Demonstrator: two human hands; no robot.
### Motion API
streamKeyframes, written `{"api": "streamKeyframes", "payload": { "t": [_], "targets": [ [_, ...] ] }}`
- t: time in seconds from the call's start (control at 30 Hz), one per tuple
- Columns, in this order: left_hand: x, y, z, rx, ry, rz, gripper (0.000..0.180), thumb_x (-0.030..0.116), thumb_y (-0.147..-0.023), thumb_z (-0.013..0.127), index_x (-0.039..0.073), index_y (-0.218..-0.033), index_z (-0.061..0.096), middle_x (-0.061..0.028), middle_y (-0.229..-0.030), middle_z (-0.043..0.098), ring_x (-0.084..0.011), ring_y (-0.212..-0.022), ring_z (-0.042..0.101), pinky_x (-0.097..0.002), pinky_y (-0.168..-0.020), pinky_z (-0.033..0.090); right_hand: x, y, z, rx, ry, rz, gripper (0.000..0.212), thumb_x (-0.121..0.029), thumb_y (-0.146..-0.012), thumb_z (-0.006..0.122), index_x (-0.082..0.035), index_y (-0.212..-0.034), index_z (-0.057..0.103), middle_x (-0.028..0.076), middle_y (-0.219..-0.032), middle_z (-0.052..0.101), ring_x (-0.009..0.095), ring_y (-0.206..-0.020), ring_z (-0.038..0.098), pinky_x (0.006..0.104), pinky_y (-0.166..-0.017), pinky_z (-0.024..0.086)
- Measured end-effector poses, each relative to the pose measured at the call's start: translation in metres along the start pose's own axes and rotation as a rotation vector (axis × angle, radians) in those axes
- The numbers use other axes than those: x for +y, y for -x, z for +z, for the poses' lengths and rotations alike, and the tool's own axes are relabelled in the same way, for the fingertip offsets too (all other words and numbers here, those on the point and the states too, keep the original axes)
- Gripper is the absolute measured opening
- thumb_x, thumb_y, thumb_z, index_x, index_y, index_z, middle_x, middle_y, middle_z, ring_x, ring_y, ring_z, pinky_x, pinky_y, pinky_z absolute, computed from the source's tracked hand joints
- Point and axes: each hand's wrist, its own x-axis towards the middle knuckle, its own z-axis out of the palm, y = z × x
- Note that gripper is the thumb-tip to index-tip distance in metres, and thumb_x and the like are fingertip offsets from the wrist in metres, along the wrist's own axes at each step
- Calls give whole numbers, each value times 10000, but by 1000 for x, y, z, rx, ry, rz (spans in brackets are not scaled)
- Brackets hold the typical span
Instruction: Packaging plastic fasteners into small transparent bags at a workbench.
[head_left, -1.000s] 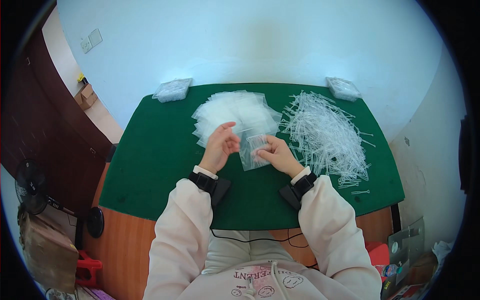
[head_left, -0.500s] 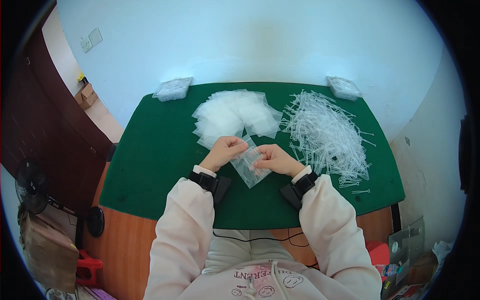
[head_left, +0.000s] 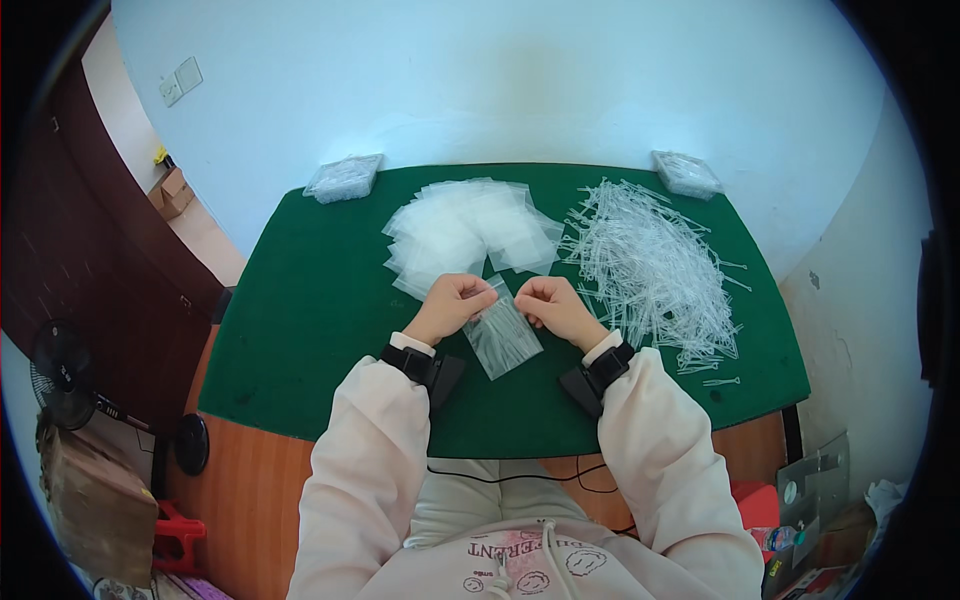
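A clear plastic zip bag (head_left: 503,342) hangs tilted in front of me, with several thin clear pieces lying lengthwise inside it. My left hand (head_left: 454,305) pinches the bag near its upper left edge between thumb and fingers. At the upper right edge, my right hand (head_left: 557,310) is closed with its fingertips against the bag; the exact grip is partly hidden. Just beyond the hands, flat clear bags (head_left: 450,232) lie in an overlapping, fanned pile. To the right spreads a large heap of thin clear plastic sticks (head_left: 655,270) with looped or forked ends.
All this is on a green-covered table (head_left: 300,300) against a wall. Filled clear packs stand at the far left corner (head_left: 345,178) and far right corner (head_left: 687,175). A black fan (head_left: 65,365) and a cardboard box (head_left: 100,500) are left of the table.
My right hand has moved from over the bag's middle to its upper right edge, leaving the contents in plain sight. My left hand keeps its pinch.
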Motion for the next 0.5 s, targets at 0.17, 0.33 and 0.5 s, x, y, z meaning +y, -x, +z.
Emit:
{"api": "streamKeyframes", "payload": {
  "t": [0.17,0.33,0.5],
  "targets": [
    [6,4,13,-91,-53,-38,162,168,-843,656,8,-834,635,13,-668,579,-52,-581,498,-198,-529,382,3,0,-1,82,-17,-79,109,-118,-855,611,-12,-836,626,-19,-684,582,43,-570,502,189,-522,410],
    [6,4,17,-85,-125,-27,170,173,-841,656,4,-839,639,5,-681,588,-54,-596,508,-200,-537,391,4,-1,0,42,23,-82,101,-105,-853,610,-6,-840,623,-18,-691,581,43,-577,499,190,-529,410],
    [3,3,18,-35,-94,-15,166,166,-841,644,0,-851,645,-9,-698,602,-54,-620,521,-204,-555,408,6,-1,3,28,51,-121,100,-101,-855,607,-3,-835,612,-18,-686,571,47,-581,496,195,-533,406]
  ]
}}
